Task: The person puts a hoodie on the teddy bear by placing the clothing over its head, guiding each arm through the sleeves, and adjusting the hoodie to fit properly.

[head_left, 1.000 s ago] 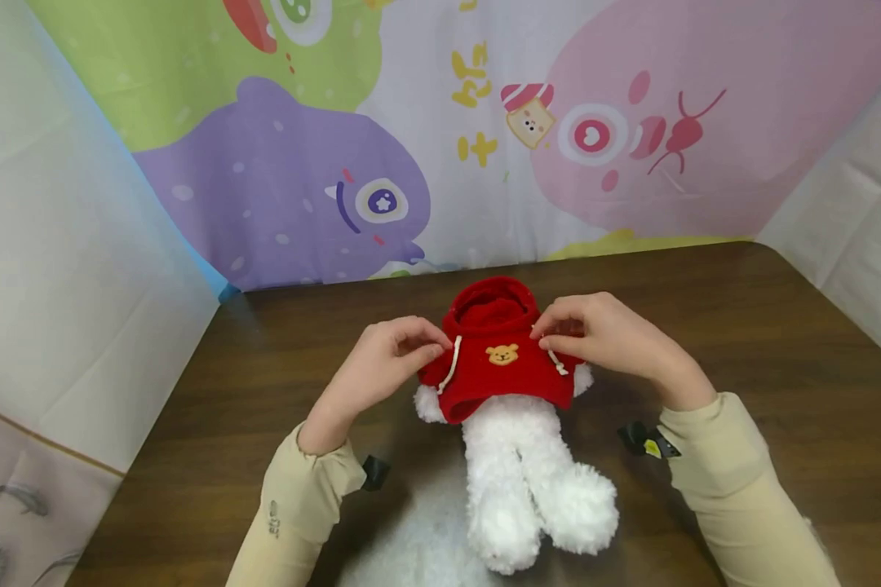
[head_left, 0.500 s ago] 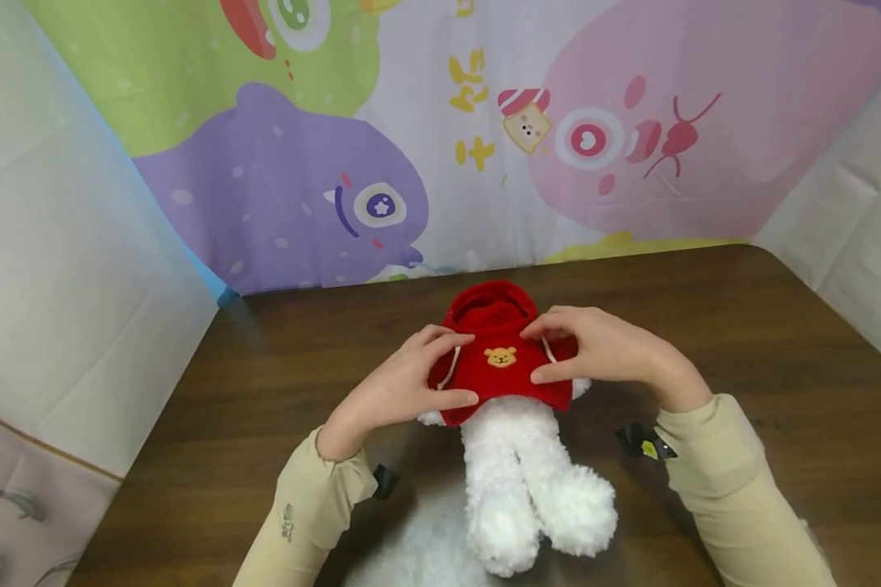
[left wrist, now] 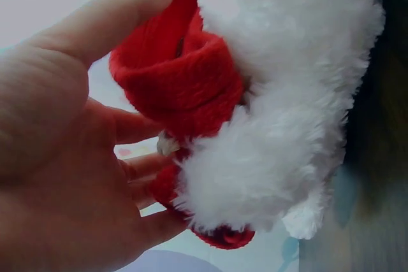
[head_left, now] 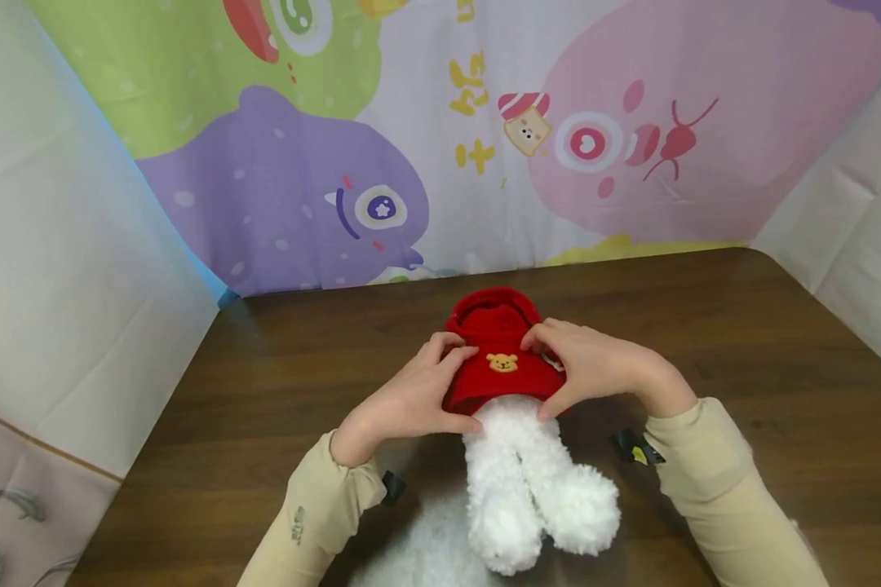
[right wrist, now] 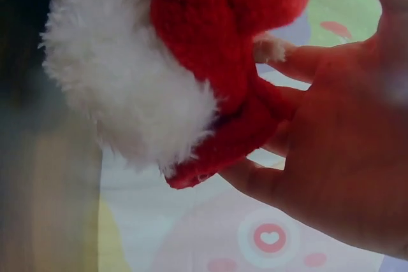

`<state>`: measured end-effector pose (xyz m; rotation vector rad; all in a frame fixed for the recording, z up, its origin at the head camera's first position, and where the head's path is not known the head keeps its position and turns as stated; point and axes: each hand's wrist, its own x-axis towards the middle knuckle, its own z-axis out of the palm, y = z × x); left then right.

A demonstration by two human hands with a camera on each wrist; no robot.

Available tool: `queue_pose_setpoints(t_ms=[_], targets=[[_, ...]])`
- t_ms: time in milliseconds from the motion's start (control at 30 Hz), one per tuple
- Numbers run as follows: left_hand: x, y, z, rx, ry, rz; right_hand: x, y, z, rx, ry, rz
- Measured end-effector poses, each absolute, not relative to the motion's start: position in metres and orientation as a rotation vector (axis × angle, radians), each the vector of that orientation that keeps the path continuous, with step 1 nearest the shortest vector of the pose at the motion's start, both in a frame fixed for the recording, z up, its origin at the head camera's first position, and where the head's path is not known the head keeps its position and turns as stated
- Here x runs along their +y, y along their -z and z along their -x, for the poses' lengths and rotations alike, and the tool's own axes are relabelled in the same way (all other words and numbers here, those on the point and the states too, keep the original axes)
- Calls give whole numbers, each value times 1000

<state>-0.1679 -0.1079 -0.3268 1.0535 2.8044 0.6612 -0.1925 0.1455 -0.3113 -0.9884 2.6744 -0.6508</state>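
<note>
No word can be read with certainty. Yellow characters (head_left: 472, 106) run in a column down the backdrop cloth (head_left: 477, 220), above the far edge of the table (head_left: 316, 342) — the lowest is shaped like a plus sign, the topmost is cut off. Small dark lettering (head_left: 298, 524) stands on the left sleeve (head_left: 330, 505), toward the table's near edge — too small to make out. The yellow label (head_left: 639, 455) by the right cuff (head_left: 693, 444) is equally illegible.

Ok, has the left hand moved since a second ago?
Yes. Against the backdrop in the head view, the left hand has moved to the right and farther from the backdrop, toward the person.
</note>
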Motion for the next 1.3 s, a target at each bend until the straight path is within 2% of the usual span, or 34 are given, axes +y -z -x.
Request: queue_pose_setpoints(t_ms=[300, 600, 1300], targets=[[-111, 327, 173, 2822, -673, -1076, 148, 310, 193, 2679, 633, 985], [-120, 314, 174, 2840, -734, -857, 155, 303, 195, 2704, 713, 986], [-108, 311, 180, 3024, -1079, -743, 154, 303, 207, 2915, 876, 1037]])
